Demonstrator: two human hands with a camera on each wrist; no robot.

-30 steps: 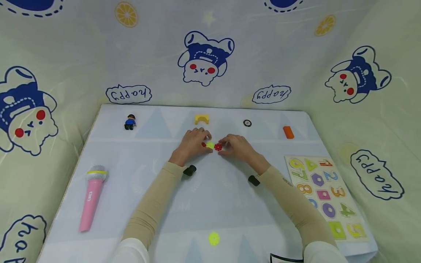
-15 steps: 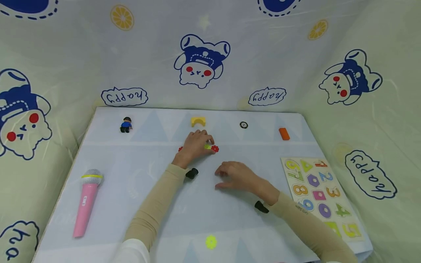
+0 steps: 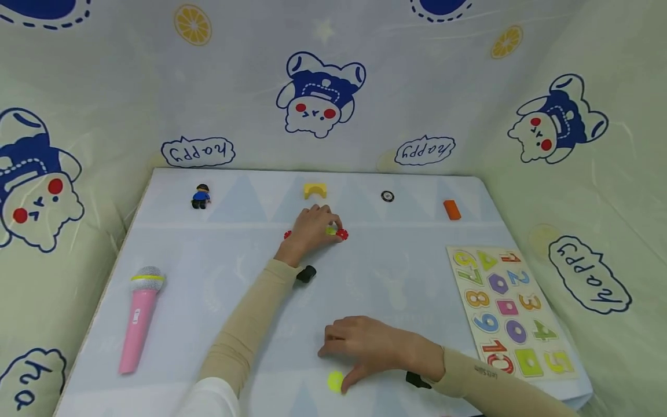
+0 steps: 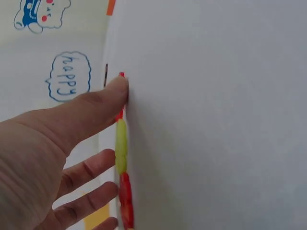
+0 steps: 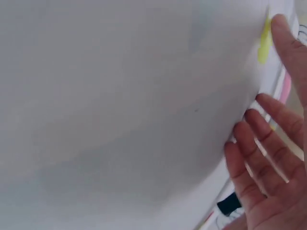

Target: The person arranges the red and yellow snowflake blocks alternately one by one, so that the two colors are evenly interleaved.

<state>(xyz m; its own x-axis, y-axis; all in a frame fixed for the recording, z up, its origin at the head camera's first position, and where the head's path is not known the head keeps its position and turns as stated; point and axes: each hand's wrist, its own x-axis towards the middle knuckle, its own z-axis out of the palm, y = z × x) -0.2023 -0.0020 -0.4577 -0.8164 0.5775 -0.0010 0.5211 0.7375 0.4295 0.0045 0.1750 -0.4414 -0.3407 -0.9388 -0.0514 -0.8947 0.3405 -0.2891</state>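
My left hand (image 3: 311, 233) lies over a short row of red and yellow-green flower-shaped discs near the table's middle. Its thumb and index finger pinch the right end, around a red disc (image 3: 341, 234). In the left wrist view a yellow-green disc (image 4: 121, 146) follows, then more red discs (image 4: 126, 199) along the line; the palm hides part of the row in the head view. Closer to the front, my right hand (image 3: 372, 346) spreads over a loose yellow-green flower disc (image 3: 335, 381). The thumb is right at that disc's edge, and the other fingers reach out apart from it.
Along the back stand a toy figure (image 3: 200, 197), a yellow arch block (image 3: 315, 190), a small wheel (image 3: 387, 196) and an orange block (image 3: 452, 209). A pink microphone (image 3: 139, 324) lies left; a number puzzle board (image 3: 490, 284) lies right.
My right hand has let go of the red disc at the row's end and moved toward the front, to the loose yellow-green disc. The left hand has shifted slightly right along the row.
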